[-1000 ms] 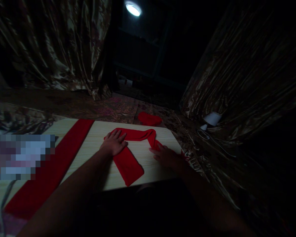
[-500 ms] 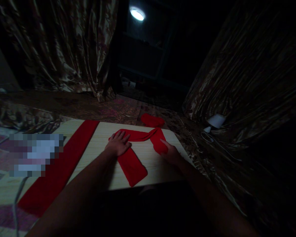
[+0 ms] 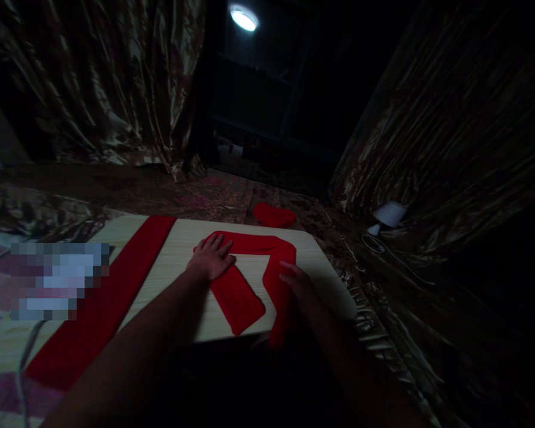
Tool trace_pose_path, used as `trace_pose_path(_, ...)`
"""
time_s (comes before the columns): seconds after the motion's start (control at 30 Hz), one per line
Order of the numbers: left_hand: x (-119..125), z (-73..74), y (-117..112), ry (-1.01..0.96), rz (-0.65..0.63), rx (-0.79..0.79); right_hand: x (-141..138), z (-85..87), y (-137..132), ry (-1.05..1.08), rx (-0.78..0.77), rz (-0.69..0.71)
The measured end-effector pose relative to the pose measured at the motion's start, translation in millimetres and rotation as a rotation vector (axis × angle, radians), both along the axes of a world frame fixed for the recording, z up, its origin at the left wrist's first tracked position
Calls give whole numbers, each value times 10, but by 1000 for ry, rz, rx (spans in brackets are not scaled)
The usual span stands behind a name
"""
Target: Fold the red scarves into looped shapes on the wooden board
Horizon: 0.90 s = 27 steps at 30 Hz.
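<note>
Red strip [image 3: 237,294] arches across the wooden board [image 3: 181,241], one end spilling over the board's near edge beside the right hand [image 3: 298,285], grip too dark to call, left hand [image 3: 211,258] pressing flat and open mid-board, small red piece [image 3: 274,215] beyond the far edge.

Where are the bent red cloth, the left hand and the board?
bent red cloth [image 3: 236,297]: head view, its wide near end
left hand [image 3: 211,258]: head view, back of the hand
board [image 3: 173,255]: head view, bare wood left of the wrist
</note>
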<state>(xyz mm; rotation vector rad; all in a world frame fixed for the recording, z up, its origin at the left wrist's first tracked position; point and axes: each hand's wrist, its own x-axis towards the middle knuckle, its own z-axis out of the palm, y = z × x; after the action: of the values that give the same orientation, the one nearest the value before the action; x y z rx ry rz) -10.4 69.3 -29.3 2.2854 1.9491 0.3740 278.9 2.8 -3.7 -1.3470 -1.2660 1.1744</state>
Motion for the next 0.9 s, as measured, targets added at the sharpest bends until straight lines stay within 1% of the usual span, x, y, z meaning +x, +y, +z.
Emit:
trace_pose_path(0.07,-1,0,2,7,-2,-11,-12,17,-79,-205,35,49)
trace_pose_path(0.13,-4,-3,5,12,-2,-19,-20,58,-139,-372,50,157)
trace_pose_path(0.17,-6,-6,7,13,-1,-19,-24,84,-160,-415,47,223)
trace_pose_path(0.23,-10,-12,9,17,2,-12,-33,140,-181,-410,30,327)
trace_pose_path(0.27,-11,-15,9,21,4,-8,-39,168,-180,-365,17,352)
trace_pose_path(0.33,-13,-17,7,31,1,0,-59,221,-158,-192,-20,341)
trace_pose_path(0.47,-15,-18,0,57,-2,9,-174,328,-68,314,-112,225)
trace_pose_path(0.53,-16,-17,-1,76,3,10,-278,373,-32,517,-98,156)
trace_pose_path(0.63,-20,-13,0,111,1,3,-457,377,-43,726,-5,16)
trace_pose_path(0.7,-21,-12,4,125,-2,2,-563,319,-103,786,16,-32)
trace_pose_path(0.73,-21,-12,6,129,-4,2,-607,277,-143,783,-10,-23)
trace_pose_path(0.83,-22,-15,14,127,-7,5,-700,172,-256,692,-183,64)
trace_pose_path(0.87,-24,-16,15,124,-6,5,-721,159,-282,677,-219,84)
trace_pose_path(0.9,-27,-15,15,123,-5,4,-738,161,-302,685,-222,92)
